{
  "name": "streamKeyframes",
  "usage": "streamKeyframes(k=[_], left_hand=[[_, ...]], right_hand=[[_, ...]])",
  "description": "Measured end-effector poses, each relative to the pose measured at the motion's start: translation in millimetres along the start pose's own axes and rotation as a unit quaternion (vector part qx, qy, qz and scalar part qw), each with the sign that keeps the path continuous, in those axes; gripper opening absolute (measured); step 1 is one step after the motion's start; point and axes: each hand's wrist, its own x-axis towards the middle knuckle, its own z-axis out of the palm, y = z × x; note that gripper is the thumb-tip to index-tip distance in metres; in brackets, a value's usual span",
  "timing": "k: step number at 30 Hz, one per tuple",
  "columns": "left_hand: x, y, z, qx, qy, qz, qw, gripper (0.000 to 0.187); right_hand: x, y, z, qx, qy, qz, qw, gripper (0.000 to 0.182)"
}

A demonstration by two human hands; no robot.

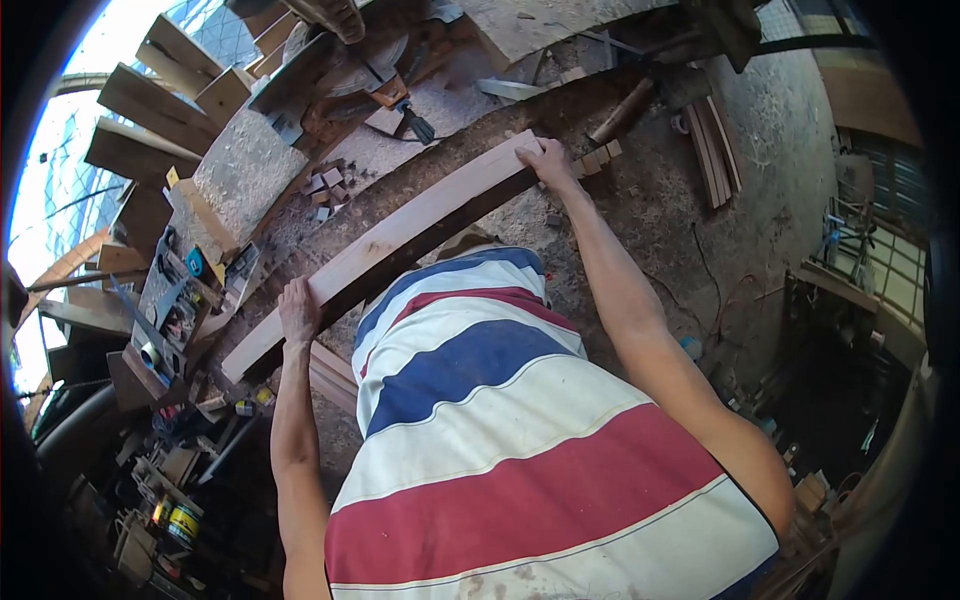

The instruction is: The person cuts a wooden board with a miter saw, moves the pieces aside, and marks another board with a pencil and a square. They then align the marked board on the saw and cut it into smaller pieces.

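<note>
A long, pale wooden beam [400,222] slants across the front of my body, from lower left to upper right. Near its lower left end, my left hand [298,308] has its fingers wrapped over the beam. My right hand [545,160] grips the upper right end, with the thumb on the top face. The beam's near side is dark in shadow. Beyond the beam, several small wood blocks [325,187] lie in a loose group to the left.
A saw [370,75] with an orange part and a dark handle stands on the dusty bench [455,110]. Boards [160,105] lean at the upper left. Curved wood strips [712,150] lie at the right. A cable [712,270] runs over the littered floor.
</note>
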Motion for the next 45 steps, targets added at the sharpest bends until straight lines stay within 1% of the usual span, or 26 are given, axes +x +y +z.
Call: streamKeyframes(k=[1,2,5,8,11,14,15,18,21,22,24,25,27,30,32,33,34,35,36,37,38,39,40,42,43,45], left_hand=[[-3,3,3,-0.007,0.034,0.007,0.999,0.043],[-4,3,5,-0.005,0.037,0.004,0.999,0.045],[-3,6,5,-0.009,0.042,0.006,0.999,0.049],[-5,9,1,-0.026,0.037,0.006,0.999,0.054],[-5,11,-1,-0.039,0.031,-0.004,0.999,0.058],[-3,12,0,-0.035,0.039,-0.012,0.999,0.058],[-4,12,-1,-0.045,0.044,-0.010,0.998,0.057],[-4,10,4,-0.047,0.046,-0.011,0.998,0.055],[-4,12,4,-0.051,0.045,-0.016,0.998,0.052],[-4,18,-4,-0.054,0.040,-0.022,0.998,0.050],[-6,9,16,-0.032,0.070,-0.009,0.997,0.051],[-4,13,10,-0.049,0.105,0.010,0.993,0.052],[3,18,2,-0.047,0.070,0.008,0.996,0.052],[3,27,-5,-0.069,0.025,-0.008,0.997,0.050],[8,27,-8,-0.076,0.007,-0.028,0.997,0.050],[8,25,4,-0.059,0.032,-0.017,0.998,0.051],[8,20,21,-0.017,0.106,0.006,0.994,0.057],[10,12,37,-0.002,0.107,0.012,0.994,0.062],[12,14,27,-0.068,0.009,-0.030,0.997,0.063],[21,19,17,-0.051,0.019,-0.028,0.998,0.060],[15,25,5,-0.034,0.006,-0.026,0.999,0.056],[15,29,-10,-0.040,-0.026,-0.033,0.998,0.047],[16,32,-11,-0.033,-0.012,-0.033,0.999,0.042],[17,35,-16,-0.072,-0.040,-0.056,0.995,0.051],[16,38,-16,-0.076,-0.002,-0.042,0.996,0.054],[14,38,-13,-0.083,0.075,-0.012,0.994,0.061]], right_hand=[[0,3,1,-0.013,0.001,-0.002,1.000,0.048],[3,5,2,-0.025,0.003,-0.004,1.000,0.052],[1,5,-3,-0.030,-0.007,-0.006,1.000,0.054],[2,4,-5,-0.073,0.002,0.008,0.997,0.054],[8,15,-4,0.005,-0.021,0.004,1.000,0.051],[18,31,1,-0.038,-0.014,-0.014,0.999,0.054],[19,36,1,-0.023,-0.006,-0.012,1.000,0.058],[21,39,0,-0.028,-0.008,-0.018,0.999,0.062],[24,42,-1,-0.042,-0.016,-0.030,0.999,0.063],[30,56,2,-0.023,-0.027,-0.023,0.999,0.062],[22,38,-4,-0.031,-0.018,-0.033,0.999,0.058],[24,32,-5,-0.020,-0.031,-0.037,0.999,0.058],[22,33,-5,0.000,-0.061,-0.032,0.998,0.057],[25,39,-10,0.009,-0.134,0.050,0.990,0.058],[28,39,-13,-0.001,-0.150,0.043,0.988,0.054],[23,36,-14,-0.017,-0.150,0.037,0.988,0.053],[30,66,2,-0.037,-0.069,-0.069,0.994,0.049],[38,83,14,-0.056,0.023,-0.199,0.978,0.047],[80,59,1,-0.047,0.015,-0.194,0.980,0.046],[65,49,-5,-0.034,-0.014,-0.155,0.987,0.046],[23,48,-6,-0.018,-0.055,-0.097,0.994,0.046],[14,26,-14,0.013,-0.095,-0.047,0.994,0.047],[11,15,-18,0.005,-0.112,-0.009,0.994,0.046],[14,22,-15,0.016,-0.117,0.046,0.992,0.050],[14,26,-14,0.042,-0.116,0.047,0.991,0.054],[14,32,-9,0.057,-0.095,0.039,0.993,0.055]])
